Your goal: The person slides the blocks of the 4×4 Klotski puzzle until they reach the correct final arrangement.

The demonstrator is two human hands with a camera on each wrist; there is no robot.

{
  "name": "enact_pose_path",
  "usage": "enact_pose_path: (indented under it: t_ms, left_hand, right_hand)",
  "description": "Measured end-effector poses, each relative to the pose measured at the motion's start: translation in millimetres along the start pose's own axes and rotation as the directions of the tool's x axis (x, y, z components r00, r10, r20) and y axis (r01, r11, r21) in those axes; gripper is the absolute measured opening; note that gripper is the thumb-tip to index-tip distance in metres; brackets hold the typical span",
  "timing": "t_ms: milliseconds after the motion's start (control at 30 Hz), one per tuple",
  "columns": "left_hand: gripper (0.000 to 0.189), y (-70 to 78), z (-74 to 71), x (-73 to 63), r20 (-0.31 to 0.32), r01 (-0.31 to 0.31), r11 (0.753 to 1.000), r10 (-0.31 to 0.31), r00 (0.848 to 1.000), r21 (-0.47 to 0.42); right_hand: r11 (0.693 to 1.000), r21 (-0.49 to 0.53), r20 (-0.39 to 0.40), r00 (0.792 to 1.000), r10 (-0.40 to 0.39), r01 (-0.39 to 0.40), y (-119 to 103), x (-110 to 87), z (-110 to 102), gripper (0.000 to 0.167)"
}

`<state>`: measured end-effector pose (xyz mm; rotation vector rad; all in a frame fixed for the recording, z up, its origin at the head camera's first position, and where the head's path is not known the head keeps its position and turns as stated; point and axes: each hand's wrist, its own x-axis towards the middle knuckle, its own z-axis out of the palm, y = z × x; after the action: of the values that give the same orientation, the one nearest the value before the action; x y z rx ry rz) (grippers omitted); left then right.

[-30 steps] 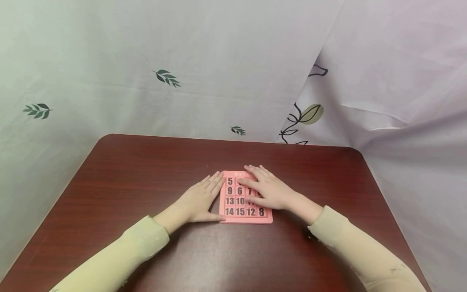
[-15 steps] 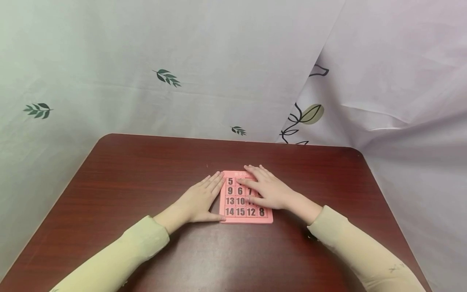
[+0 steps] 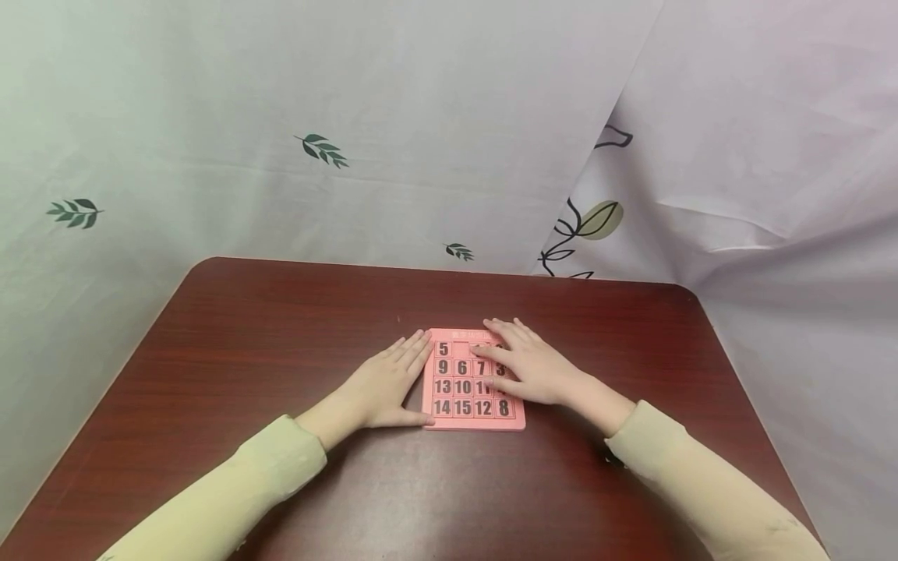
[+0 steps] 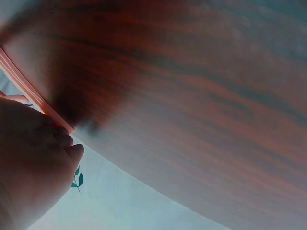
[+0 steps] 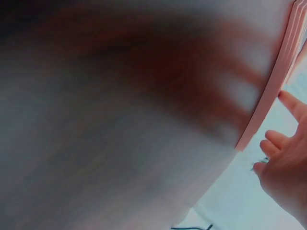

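A pink number slide puzzle (image 3: 471, 423) lies flat on the table, its square tiles printed with black numerals. Along its left edge, my left hand (image 3: 382, 387) rests with fingers straight and the thumb at the near left corner. My right hand (image 3: 540, 372) reaches over the right side, index fingertip on a top-row tile. Left of that fingertip, beside the tile marked 5 (image 3: 443, 349), a bare slot (image 3: 461, 349) shows. Some right-hand tiles are partly hidden under the fingers. Both wrist views catch the puzzle's side edge, with the left hand (image 4: 36, 165) and right hand (image 5: 290, 165) against it.
The dark red-brown wooden table (image 3: 281, 327) has rounded far corners. Behind it hangs a pale curtain (image 3: 393, 93) with leaf prints, and another fabric panel (image 3: 786, 140) falls at the right.
The right hand has moved slightly right, and a top-row tile has slid right with its fingertip, baring the slot beside the 5. The left hand and the puzzle frame have stayed put.
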<state>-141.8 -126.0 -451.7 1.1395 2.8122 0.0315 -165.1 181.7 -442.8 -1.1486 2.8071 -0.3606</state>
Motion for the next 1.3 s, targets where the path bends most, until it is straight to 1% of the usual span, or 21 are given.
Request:
enact_pose_path:
  t_ms: [133, 333, 500, 600, 667, 833, 1000, 1133, 1300]
  left_hand:
    - [0.122, -0.1, 0.3, 0.3, 0.007, 0.007, 1.0, -0.007, 1.0, 0.003]
    - [0.12, -0.2, 2.5, 0.5, 0.003, 0.002, 1.0, -0.002, 1.0, 0.001]
    - [0.12, 0.5, 2.1, 0.3, -0.001, -0.003, 1.0, 0.003, 1.0, 0.004]
    - [0.119, 1.1, 2.3, 0.6, -0.006, -0.007, 1.0, 0.007, 1.0, -0.004]
    - [0.119, 1.5, 2.1, 0.7, 0.002, -0.004, 1.0, 0.004, 1.0, -0.004]
    - [0.12, 1.9, 1.0, 0.2, 0.007, 0.003, 1.0, -0.003, 1.0, -0.001]
    - [0.12, 0.7, 0.6, -0.2, -0.008, 0.001, 1.0, -0.002, 1.0, -0.007]
    - [0.119, -0.1, 0.4, -0.2, -0.005, 0.001, 1.0, -0.001, 1.0, -0.007]
    - [0.12, 0.3, -0.6, -0.4, 0.006, 0.0, 1.0, 0.0, 1.0, -0.007]
  right_hand:
    - [1.0, -0.004, -0.021, 1.0, -0.002, 0.002, 2.1, -4.6, -1.6, 0.056]
    - [0.999, -0.016, -0.031, 0.999, -0.041, 0.041, -5.6, 3.8, -3.0, 0.059]
    - [0.998, -0.011, -0.012, 0.998, -0.06, 0.06, -14.2, 17.7, -1.7, 0.059]
    - [0.998, -0.012, 0.014, 0.998, -0.067, 0.067, -17.6, 24.8, 0.8, 0.061]
    - [0.998, -0.015, 0.034, 0.997, -0.065, 0.065, -18.7, 26.8, 2.1, 0.061]
    - [0.999, -0.022, 0.056, 0.998, -0.032, 0.033, -13.9, 21.6, 2.3, 0.061]
    - [1.0, -0.008, 0.034, 0.999, -0.005, 0.006, -5.9, 10.0, -0.4, 0.059]
    - [1.0, 0.002, 0.024, 1.0, -0.007, 0.007, -4.7, 4.9, -1.3, 0.059]
    - [0.999, 0.008, 0.02, 0.999, -0.038, 0.038, -10.6, 6.8, 0.3, 0.064]
